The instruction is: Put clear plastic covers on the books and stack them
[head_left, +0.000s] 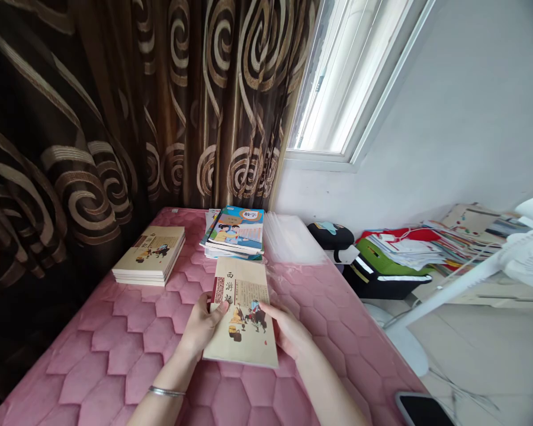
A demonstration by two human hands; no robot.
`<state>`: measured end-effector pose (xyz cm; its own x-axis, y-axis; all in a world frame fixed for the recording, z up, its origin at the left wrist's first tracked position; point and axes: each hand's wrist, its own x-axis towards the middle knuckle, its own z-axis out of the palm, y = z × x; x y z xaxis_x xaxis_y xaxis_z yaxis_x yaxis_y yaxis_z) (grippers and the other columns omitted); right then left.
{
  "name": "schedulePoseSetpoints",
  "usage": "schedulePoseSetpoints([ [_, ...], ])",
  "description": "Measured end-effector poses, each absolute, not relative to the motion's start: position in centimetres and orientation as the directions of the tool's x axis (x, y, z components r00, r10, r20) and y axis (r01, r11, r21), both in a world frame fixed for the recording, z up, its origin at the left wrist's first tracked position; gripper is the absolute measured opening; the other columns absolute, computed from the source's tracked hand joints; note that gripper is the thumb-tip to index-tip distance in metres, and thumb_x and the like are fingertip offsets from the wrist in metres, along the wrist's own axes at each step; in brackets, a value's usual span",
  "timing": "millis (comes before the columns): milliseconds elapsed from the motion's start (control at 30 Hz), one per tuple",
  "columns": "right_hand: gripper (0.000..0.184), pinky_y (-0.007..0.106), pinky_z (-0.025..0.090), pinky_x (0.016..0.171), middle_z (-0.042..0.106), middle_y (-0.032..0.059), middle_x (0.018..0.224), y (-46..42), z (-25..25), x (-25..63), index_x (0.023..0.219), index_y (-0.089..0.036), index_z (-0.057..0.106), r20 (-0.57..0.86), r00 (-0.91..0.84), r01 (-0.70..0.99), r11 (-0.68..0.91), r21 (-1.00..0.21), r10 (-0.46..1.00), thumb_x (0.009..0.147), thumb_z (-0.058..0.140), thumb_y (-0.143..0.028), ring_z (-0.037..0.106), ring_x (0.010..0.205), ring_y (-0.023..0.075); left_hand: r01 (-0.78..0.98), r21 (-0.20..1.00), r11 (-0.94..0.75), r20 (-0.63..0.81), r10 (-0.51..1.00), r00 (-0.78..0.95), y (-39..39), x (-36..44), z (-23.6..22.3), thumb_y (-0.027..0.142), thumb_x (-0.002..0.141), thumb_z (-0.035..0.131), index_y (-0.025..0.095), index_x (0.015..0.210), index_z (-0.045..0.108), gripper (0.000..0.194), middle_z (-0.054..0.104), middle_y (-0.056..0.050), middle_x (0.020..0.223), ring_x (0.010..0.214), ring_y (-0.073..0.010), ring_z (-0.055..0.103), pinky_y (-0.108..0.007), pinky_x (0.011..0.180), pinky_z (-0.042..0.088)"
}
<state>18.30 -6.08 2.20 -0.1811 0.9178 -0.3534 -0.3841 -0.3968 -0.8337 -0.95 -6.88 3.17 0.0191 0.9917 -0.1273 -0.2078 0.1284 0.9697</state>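
A cream-coloured book (244,296) with Chinese characters and small painted figures on its cover is held between both hands above the pink quilted mattress (137,355). My left hand (204,325) grips its left edge, thumb on the cover. On the right edge, my right hand (288,331) has its thumb over the cover too, with the other fingers beneath. Beyond the book lies a stack of colourful textbooks (237,231), a blue one on top. To the left sits a neat stack of matching cream books (151,254). Clear plastic sleeves (293,239) lie right of the textbooks.
A phone (424,409) rests at the mattress's lower right edge. On the floor side stand a white fan (453,296), a black and green bag (386,266) and piles of papers (462,231). A dark patterned curtain (213,106) hangs behind the mattress.
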Motion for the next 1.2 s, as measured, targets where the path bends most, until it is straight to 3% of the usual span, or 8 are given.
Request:
schedulePoseSetpoints([
  [167, 0.029, 0.037, 0.054, 0.08, 0.075, 0.0109, 0.084, -5.8, 2.0, 18.6, 0.086, -0.012, 0.068, -0.425, -0.178, -0.396, -0.46, -0.795, 0.888, 0.064, 0.075, -0.029, 0.071, 0.084, 0.0253, -0.181, 0.972, 0.151, -0.154, 0.988, 0.0, -6.8, -0.9, 3.1, 0.053, 0.064, 0.076, 0.019, 0.098, 0.051, 0.054, 0.071, -0.005, 0.087, 0.074, -0.0178, 0.069, -0.027, 0.066, 0.055],
  [433, 0.036, 0.036, 0.053, 0.07, 0.074, 0.0074, 0.083, -5.8, 2.9, 18.4, 0.085, -0.017, 0.065, -0.27, -0.061, -0.382, -0.272, -0.883, 0.961, 0.058, 0.079, -0.036, 0.069, 0.076, 0.0255, -0.279, 0.942, 0.186, -0.184, 0.982, 0.034, -6.6, -0.8, 2.3, 0.054, 0.063, 0.077, 0.017, 0.095, 0.052, 0.055, 0.071, -0.008, 0.09, 0.077, -0.0205, 0.069, -0.031, 0.07, 0.055],
  [633, 0.033, 0.029, 0.049, 0.059, 0.072, 0.005, 0.082, -5.8, 8.8, 19.0, 0.092, -0.018, 0.062, 0.088, -0.02, 0.091, 0.089, -0.992, 0.996, 0.07, 0.068, -0.041, 0.066, 0.069, 0.0218, -0.278, 0.956, 0.098, -0.115, 0.992, -0.046, -5.5, -1.2, 1.0, 0.058, 0.059, 0.076, 0.017, 0.1, 0.054, 0.062, 0.068, -0.012, 0.102, 0.089, -0.0229, 0.067, -0.033, 0.073, 0.055],
  [700, 0.027, 0.026, 0.046, 0.053, 0.072, 0.0035, 0.076, -6.2, 10.6, 18.9, 0.097, -0.02, 0.061, 0.255, 0.012, 0.458, 0.221, -0.861, 0.967, 0.078, 0.06, -0.039, 0.065, 0.063, 0.0198, -0.243, 0.97, 0.028, -0.072, 0.982, -0.175, -4.8, -2.1, 0.5, 0.06, 0.058, 0.075, 0.018, 0.098, 0.054, 0.062, 0.069, -0.011, 0.099, 0.084, -0.0218, 0.067, -0.033, 0.069, 0.055],
  [800, 0.021, 0.025, 0.046, 0.055, 0.072, 0.0067, 0.08, -7.5, 11.5, 18.1, 0.103, -0.019, 0.061, 0.548, -0.128, 0.879, 0.351, -0.324, 0.826, 0.085, 0.053, -0.026, 0.066, 0.066, 0.0199, -0.178, 0.983, -0.049, -0.012, 0.946, -0.325, -3.6, -4.0, -0.2, 0.063, 0.063, 0.068, 0.017, 0.091, 0.054, 0.055, 0.07, -0.01, 0.093, 0.075, -0.0191, 0.067, -0.03, 0.064, 0.053],
  [933, 0.034, 0.029, 0.051, 0.078, 0.068, 0.0146, 0.113, -9.3, 7.7, 16.7, 0.112, -0.014, 0.059, 0.607, -0.576, 0.808, 0.494, 0.32, 0.548, 0.086, 0.041, -0.004, 0.065, 0.099, 0.0224, -0.074, 0.996, -0.047, 0.014, 0.918, -0.397, -2.4, -6.2, -1.2, 0.065, 0.071, 0.054, 0.017, 0.088, 0.053, 0.05, 0.07, -0.009, 0.084, 0.071, -0.0187, 0.067, -0.029, 0.061, 0.052],
  [1033, 0.031, 0.032, 0.052, 0.079, 0.068, 0.016, 0.109, -10.6, 2.5, 15.9, 0.107, -0.012, 0.06, 0.541, -0.689, 0.722, 0.525, 0.451, 0.482, 0.083, 0.042, -0.002, 0.065, 0.096, 0.0228, -0.013, 0.999, -0.044, 0.036, 0.926, -0.376, -1.8, -6.9, -1.8, 0.057, 0.073, 0.052, 0.017, 0.085, 0.052, 0.042, 0.07, -0.01, 0.084, 0.072, -0.0198, 0.068, -0.032, 0.065, 0.054],
  [1200, 0.025, 0.036, 0.052, 0.084, 0.068, 0.0175, 0.11, -12.3, -2.7, 15.5, 0.105, -0.012, 0.062, 0.534, -0.69, 0.719, 0.552, 0.424, 0.489, 0.086, 0.044, -0.011, 0.064, 0.101, 0.0258, 0.17, 0.983, -0.073, 0.118, 0.954, -0.276, -1.9, -6.7, -1.9, 0.037, 0.072, 0.058, 0.018, 0.084, 0.059, 0.023, 0.071, -0.011, 0.089, 0.085, -0.0226, 0.067, -0.036, 0.081, 0.051],
])
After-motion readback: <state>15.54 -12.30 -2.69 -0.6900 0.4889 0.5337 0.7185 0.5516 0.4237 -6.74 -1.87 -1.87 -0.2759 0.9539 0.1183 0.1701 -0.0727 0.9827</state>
